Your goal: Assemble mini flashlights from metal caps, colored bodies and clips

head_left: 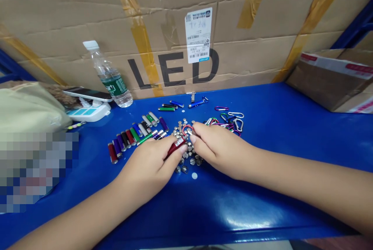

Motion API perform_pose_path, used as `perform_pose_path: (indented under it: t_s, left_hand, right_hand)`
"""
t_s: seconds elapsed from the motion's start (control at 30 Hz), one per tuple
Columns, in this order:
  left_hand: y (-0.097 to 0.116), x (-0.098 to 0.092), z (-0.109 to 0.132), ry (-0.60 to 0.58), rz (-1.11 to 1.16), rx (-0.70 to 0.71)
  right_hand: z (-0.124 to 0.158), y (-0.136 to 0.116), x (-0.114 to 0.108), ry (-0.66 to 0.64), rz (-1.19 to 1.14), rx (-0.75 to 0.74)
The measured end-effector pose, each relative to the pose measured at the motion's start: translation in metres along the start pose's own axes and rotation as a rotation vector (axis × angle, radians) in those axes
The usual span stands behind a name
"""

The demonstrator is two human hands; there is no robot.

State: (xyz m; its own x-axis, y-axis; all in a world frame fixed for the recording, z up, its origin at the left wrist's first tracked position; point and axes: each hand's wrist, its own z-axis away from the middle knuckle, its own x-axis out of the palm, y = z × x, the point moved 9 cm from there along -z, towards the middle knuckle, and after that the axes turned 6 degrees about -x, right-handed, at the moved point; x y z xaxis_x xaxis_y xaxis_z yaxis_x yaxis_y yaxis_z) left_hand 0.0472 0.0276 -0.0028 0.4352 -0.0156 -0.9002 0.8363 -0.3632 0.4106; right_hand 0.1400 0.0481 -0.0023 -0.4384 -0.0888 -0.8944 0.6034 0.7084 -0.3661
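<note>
My left hand (151,160) is closed around a small dark red flashlight (175,145) with a white label. Facing it, my right hand (220,147) pinches a red carabiner (186,127), whose curved end meets the tip of the flashlight. Under and between my hands lies a pile of small silver button-like pieces (192,161). Left of the pile, several coloured metal tubes (128,137) lie in rows. Loose carabiners (239,125) in several colours are heaped beyond my right hand, which hides part of them.
A water bottle (112,79) stands at the back left beside a white power strip (90,112) with a phone (87,93) on it. A large cardboard box (247,55) walls off the back. An open carton (329,83) sits at right, a pale bag (29,110) at left.
</note>
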Motion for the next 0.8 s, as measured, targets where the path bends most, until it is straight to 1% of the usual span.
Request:
perform_pose_path:
  t_s: [0.2, 0.27, 0.33, 0.4, 0.47, 0.53, 0.6, 0.7, 0.8]
  left_hand:
    - [-0.008, -0.004, -0.003, 0.002, -0.022, -0.061]
    - [-0.009, -0.008, -0.008, -0.011, -0.048, -0.06]
    - [-0.01, -0.013, -0.017, -0.015, -0.094, -0.05]
    - [-0.012, -0.017, -0.03, -0.006, -0.143, -0.032]
    - [-0.017, -0.016, -0.048, -0.017, -0.193, -0.034]
    - [-0.024, -0.014, -0.068, -0.018, -0.23, -0.039]
    - [-0.033, -0.013, -0.091, 0.009, -0.27, -0.047]
    - [-0.052, -0.01, -0.124, 0.052, -0.363, -0.085]
    - [-0.071, -0.01, -0.144, 0.089, -0.451, -0.142]
  right_hand:
    - [0.0, -0.003, -0.001, -0.069, 0.146, 0.031]
    - [-0.001, 0.001, -0.004, -0.074, 0.209, 0.028]
    - [-0.003, 0.011, -0.011, -0.053, 0.256, 0.041]
    - [-0.005, 0.029, -0.018, -0.018, 0.278, 0.08]
    - [-0.006, 0.049, -0.023, 0.011, 0.295, 0.122]
    - [-0.007, 0.068, -0.026, 0.017, 0.321, 0.147]
    - [-0.008, 0.081, -0.028, 0.014, 0.352, 0.143]
    - [-0.007, 0.09, -0.032, 0.027, 0.393, 0.125]
    - [-0.007, 0.084, -0.035, 0.062, 0.399, 0.045]
